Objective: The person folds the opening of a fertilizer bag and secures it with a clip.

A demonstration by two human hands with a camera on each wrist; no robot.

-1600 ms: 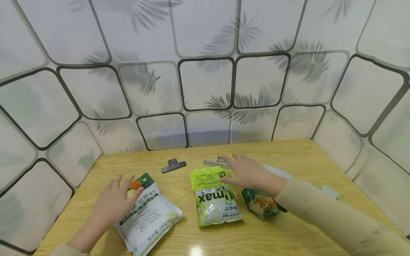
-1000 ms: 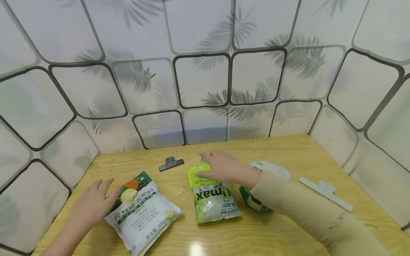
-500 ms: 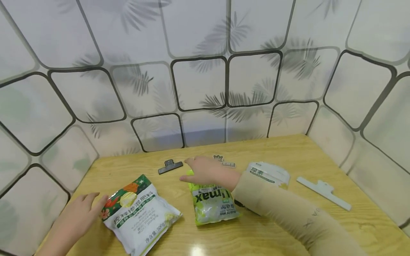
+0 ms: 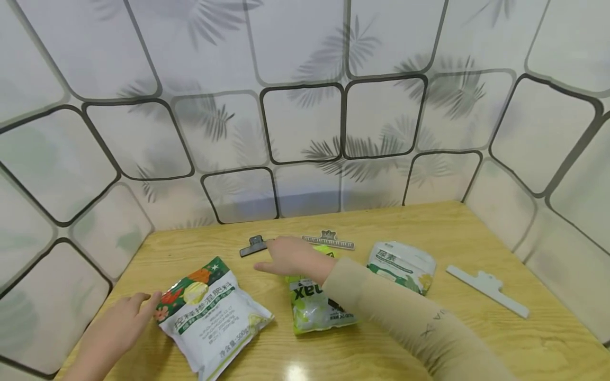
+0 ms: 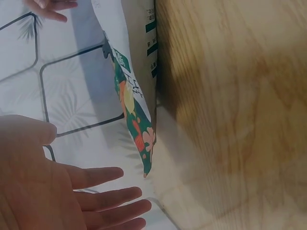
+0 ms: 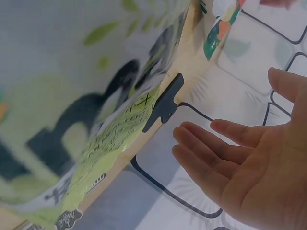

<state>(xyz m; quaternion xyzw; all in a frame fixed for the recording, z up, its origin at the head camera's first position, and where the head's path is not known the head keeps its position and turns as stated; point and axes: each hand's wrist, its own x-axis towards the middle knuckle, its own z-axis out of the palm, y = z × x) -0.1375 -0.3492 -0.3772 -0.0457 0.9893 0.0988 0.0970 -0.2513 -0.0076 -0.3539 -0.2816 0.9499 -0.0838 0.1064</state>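
My left hand is beside the upper left corner of a white fertilizer bag with a green, flowered top band. In the left wrist view its fingers are straight and apart, with nothing in the palm. My right hand reaches over the top of a lime-green Umax bag, and the forearm covers part of that bag. A black bulldog clip lies just beyond the fingertips. The right wrist view shows relaxed, extended fingers holding nothing, near the same black clip.
Behind the lime-green bag lies a silver ruler-like clip. To the right are a white and green pouch and a long white clip. A patterned wall covering surrounds the wooden table at the back and sides.
My right hand has moved left from the lime-green bag's right side toward the black clip, uncovering the silver clip and the pouch. My left hand has drawn back left off the white bag.
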